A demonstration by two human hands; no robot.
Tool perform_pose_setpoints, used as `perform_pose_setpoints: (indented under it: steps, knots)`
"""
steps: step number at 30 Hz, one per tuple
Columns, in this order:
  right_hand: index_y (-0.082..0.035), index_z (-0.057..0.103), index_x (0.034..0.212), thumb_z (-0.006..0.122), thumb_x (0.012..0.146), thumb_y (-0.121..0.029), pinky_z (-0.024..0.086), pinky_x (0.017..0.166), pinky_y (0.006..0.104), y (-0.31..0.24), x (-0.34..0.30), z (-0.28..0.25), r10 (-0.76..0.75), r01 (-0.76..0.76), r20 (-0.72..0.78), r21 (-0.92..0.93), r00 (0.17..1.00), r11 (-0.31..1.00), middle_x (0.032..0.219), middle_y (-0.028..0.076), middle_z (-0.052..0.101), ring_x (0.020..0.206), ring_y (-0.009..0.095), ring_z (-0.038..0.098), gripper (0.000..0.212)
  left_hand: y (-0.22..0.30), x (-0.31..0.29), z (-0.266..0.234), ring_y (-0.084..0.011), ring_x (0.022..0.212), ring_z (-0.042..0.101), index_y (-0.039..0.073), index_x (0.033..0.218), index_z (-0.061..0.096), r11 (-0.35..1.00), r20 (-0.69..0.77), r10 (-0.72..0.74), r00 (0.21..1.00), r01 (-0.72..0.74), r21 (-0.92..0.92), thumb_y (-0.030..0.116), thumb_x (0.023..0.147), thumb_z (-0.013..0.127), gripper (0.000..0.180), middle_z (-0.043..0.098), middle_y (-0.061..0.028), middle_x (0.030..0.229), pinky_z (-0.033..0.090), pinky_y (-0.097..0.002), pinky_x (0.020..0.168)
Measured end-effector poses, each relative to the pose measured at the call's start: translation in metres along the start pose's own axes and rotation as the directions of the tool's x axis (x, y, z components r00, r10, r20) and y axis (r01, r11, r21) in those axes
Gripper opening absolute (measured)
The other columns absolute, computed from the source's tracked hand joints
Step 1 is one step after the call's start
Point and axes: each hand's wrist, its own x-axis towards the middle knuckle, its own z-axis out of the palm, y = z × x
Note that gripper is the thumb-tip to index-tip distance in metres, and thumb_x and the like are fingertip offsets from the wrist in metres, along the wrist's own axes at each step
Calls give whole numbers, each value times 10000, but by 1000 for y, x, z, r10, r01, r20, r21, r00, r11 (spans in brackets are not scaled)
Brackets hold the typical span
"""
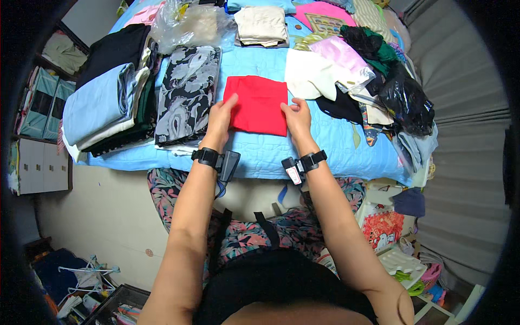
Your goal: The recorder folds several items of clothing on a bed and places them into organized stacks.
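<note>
Folded red cloth (pixel 257 108) lies between left hand (pixel 220 118) and right hand (pixel 299 120), equally near; near-square, no clear long axis. Fingers pinch opposite side edges.

A pleated grey curtain (pixel 460 86) hangs along the right side of the room, beside a light-blue quilted bedspread (pixel 336 157). On the bedspread, a crumpled clear plastic bag (pixel 189 27) lies at the far left and a glossy black plastic bag (pixel 406 100) at the right. Pale-fronted drawers (pixel 46 165) stand at left; pale clothes hangers (pixel 89 273) lie tangled at lower left.
</note>
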Motion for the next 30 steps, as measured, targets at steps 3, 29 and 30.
perform_pose_setpoints:
  steps: [3,29,30]
  knots:
    - [53,531,1200,730,822,-161,521,760,285,9,-17,0,220,-227,100,54,970,972,958,111,660,848,173,632,478,-4,-6,-7,-270,992,633,-75,1200,527,886,-137,170,976,-90,456,14,736,730,514,648,-200,1098,485,-355,880]
    - [4,601,1159,705,783,-82,507,700,247,-36,-62,-98,-59,-13,337,206,940,978,977,87,648,782,107,597,399,-21,-66,14,-255,898,628,-40,1296,442,637,-45,333,942,-190,747,119,774,732,619,628,-168,1028,522,-357,768]
    - [6,605,1139,699,784,-83,512,721,257,-14,-62,-100,2,-60,280,198,960,978,1004,106,644,808,125,612,378,-22,-77,11,-276,949,612,-2,1267,500,366,93,575,813,-358,859,130,773,736,564,618,-178,1082,497,-374,848]
